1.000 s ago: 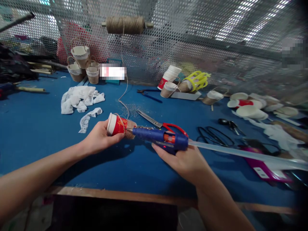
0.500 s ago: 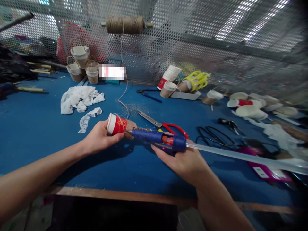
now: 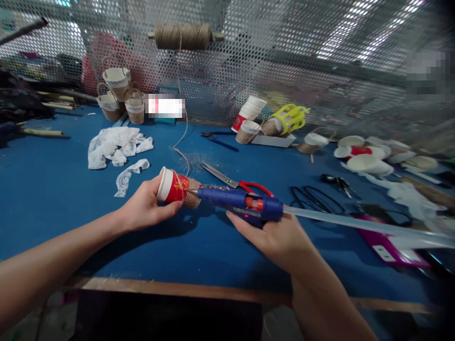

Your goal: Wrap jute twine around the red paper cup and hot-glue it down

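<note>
While the left hand grips the red paper cup near its rim, the right hand, grasping the blue glue gun, has shifted slightly rightward; the nozzle stays close by the twine winding between the hands, so gluing seems under way.

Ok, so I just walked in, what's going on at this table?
A person's left hand holds a red and white paper cup on its side, its lower part wrapped in twine. The right hand grips a blue glue gun, with its nozzle at the wrapping and a clear glue stick jutting from its back. A strand hangs from the spool toward the cup. Red-handled scissors lie just beyond the gun.
</note>
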A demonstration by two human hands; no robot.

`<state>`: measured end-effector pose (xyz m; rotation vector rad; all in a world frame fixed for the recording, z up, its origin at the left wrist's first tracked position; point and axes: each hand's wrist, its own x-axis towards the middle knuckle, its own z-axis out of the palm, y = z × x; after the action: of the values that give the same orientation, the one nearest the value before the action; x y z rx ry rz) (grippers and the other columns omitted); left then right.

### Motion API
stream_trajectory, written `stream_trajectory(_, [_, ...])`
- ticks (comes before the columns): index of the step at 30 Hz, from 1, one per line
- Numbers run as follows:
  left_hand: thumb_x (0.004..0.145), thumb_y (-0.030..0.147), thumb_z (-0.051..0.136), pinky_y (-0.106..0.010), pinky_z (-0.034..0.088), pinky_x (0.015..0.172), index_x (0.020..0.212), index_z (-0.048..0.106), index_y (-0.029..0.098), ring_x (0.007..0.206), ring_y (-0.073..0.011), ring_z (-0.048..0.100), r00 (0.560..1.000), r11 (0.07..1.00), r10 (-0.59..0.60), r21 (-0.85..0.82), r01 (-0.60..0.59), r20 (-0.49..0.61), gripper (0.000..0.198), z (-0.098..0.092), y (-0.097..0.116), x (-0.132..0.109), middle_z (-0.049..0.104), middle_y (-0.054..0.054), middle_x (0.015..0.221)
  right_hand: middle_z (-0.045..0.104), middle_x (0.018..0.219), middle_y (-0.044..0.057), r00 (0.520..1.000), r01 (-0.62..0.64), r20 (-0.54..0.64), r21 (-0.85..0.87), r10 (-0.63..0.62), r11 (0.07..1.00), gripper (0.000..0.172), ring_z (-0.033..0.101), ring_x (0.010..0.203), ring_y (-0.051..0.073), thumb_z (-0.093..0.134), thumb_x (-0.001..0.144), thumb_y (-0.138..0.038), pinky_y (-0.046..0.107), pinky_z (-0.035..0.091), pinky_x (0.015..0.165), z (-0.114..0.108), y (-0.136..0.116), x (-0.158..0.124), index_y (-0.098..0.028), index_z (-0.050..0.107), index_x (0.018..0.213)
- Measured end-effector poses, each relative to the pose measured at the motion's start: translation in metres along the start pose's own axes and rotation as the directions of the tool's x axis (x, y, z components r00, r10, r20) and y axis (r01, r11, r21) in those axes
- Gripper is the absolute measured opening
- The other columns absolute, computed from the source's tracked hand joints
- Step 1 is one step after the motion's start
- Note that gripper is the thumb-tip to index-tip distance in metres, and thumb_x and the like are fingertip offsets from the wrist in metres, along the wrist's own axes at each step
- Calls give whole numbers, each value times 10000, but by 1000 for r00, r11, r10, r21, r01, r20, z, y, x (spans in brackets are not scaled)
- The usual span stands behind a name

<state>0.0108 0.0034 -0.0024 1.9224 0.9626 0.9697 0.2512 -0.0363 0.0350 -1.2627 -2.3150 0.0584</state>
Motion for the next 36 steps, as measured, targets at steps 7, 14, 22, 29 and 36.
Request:
stream_trajectory(7, [724, 207, 568, -301, 512, 661, 843, 578, 133, 709, -177, 607, 986, 980, 167, 104, -169, 23, 141, -1, -2, 0, 652, -91, 845, 617, 552, 27, 974, -223, -4, 157, 226, 962, 173, 591, 484, 180, 495, 763, -294, 294, 492, 465, 2, -7, 2, -200, 624, 696])
stream_trajectory(14, [730, 138, 555, -310, 489, 728, 698, 555, 153, 746, -172, 589, 941, 923, 332, 184, -338, 62, 35, -3, 0, 0, 650, -53, 735, 641, 593, 35, 955, -293, 19, 216, 296, 932, 139, 616, 534, 197, 519, 727, -292, 302, 513, 501, -1, -8, 4, -197, 618, 705])
stream_trajectory(22, [735, 108, 543, -330, 464, 782, 709, 563, 152, 718, -150, 578, 910, 884, 410, 216, -415, 69, 55, -6, 2, 1, 660, -40, 747, 570, 495, 32, 978, -201, -6, 201, 206, 959, 177, 554, 439, 178, 471, 723, -310, 303, 475, 438, -5, -11, 5, -212, 599, 650])
stream_trajectory(29, [710, 105, 569, -343, 464, 784, 691, 571, 161, 741, -164, 562, 871, 845, 482, 215, -490, 91, 60, -5, 3, 0, 650, -28, 691, 643, 642, 30, 966, -251, 3, 240, 258, 938, 149, 611, 589, 185, 495, 741, -303, 312, 518, 601, -4, -8, 6, -219, 616, 761])
stream_trajectory(36, [712, 124, 560, -327, 475, 763, 666, 558, 165, 740, -169, 568, 906, 887, 415, 185, -422, 78, 62, -5, 3, 0, 649, -36, 700, 590, 502, 16, 978, -185, -55, 210, 201, 960, 173, 561, 442, 158, 460, 742, -275, 275, 485, 442, -6, -12, 7, -213, 610, 682])
